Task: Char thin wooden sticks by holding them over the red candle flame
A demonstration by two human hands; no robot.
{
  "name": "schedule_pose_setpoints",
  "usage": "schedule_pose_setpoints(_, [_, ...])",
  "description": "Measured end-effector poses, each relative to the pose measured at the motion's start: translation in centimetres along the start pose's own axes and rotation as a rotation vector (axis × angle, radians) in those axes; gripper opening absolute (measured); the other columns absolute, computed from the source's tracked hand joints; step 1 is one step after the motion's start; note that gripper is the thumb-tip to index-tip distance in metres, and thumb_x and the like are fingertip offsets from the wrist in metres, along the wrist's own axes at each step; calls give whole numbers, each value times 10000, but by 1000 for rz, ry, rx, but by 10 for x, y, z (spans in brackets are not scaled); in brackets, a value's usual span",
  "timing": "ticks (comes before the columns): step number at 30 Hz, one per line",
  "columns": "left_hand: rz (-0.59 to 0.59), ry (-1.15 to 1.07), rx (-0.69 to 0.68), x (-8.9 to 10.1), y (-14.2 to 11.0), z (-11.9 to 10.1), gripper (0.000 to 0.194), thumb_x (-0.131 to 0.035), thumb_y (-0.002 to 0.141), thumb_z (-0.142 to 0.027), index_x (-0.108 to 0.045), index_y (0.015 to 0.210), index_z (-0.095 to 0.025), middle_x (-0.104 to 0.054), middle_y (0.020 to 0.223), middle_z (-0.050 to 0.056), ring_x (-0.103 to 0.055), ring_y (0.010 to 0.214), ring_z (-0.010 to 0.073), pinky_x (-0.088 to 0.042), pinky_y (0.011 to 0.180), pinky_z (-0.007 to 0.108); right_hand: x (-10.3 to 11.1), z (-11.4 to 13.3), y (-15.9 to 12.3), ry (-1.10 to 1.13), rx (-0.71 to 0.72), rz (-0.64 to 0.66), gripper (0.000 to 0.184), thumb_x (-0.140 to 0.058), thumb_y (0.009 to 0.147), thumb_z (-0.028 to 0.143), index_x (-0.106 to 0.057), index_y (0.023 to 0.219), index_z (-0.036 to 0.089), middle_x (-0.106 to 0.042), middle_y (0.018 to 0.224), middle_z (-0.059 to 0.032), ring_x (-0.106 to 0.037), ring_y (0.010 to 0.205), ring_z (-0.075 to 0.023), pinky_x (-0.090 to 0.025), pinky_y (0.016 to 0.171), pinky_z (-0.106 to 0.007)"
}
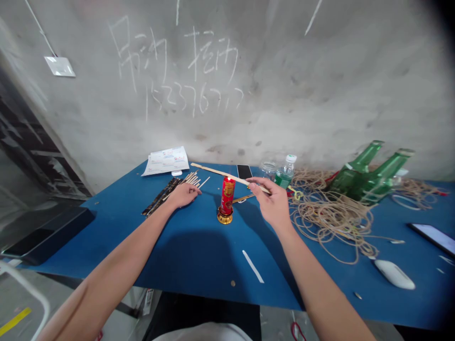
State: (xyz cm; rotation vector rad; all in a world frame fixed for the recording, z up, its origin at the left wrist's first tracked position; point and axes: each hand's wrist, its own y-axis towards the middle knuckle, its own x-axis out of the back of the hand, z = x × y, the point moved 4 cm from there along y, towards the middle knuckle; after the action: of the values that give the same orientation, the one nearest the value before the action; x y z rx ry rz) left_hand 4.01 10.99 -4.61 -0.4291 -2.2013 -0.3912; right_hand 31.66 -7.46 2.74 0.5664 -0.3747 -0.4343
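My right hand (272, 201) pinches one end of a pale wooden chopstick (216, 172), which slants up to the left. Its middle passes just above the top of a red candle (228, 195), where a small bright spot shows. The candle stands upright on a golden base (225, 217). My left hand (185, 195) rests at a bundle of chopsticks (161, 196), dark along the near part and pale at the far ends. Its fingers are curled together; what they hold, if anything, is hidden. Behind my right hand, another stick (242, 198) lies on the table.
The blue table (199, 255) meets a grey wall. Right of centre lie tangled cord (330, 222), green bottles (384, 177), a plastic bottle (285, 173) and a glass jar (268, 168). A white mouse (394, 273) and tablet (435, 237) sit far right. Papers (167, 161) lie back left.
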Motion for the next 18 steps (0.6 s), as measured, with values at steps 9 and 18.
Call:
schedule_pose_setpoints(9, [-9, 1, 2, 1, -1, -2, 275, -615, 837, -261, -847, 976, -213, -737, 687, 40, -626, 549, 199, -450, 612, 312, -2, 1, -1, 11, 3, -9, 314, -716, 895, 504, -823, 1004, 230, -686, 757, -15, -443, 580, -130, -348, 512, -258])
schedule_pose_setpoints(18, [-5, 0, 8, 2, -3, -4, 297, -592, 851, -280, -845, 991, -212, -738, 686, 42, -634, 555, 202, -454, 604, 312, -3, 2, -1, -1, -10, -9, 322, -707, 904, 498, -820, 1024, 222, -673, 725, -12, -459, 585, -137, -365, 518, -260])
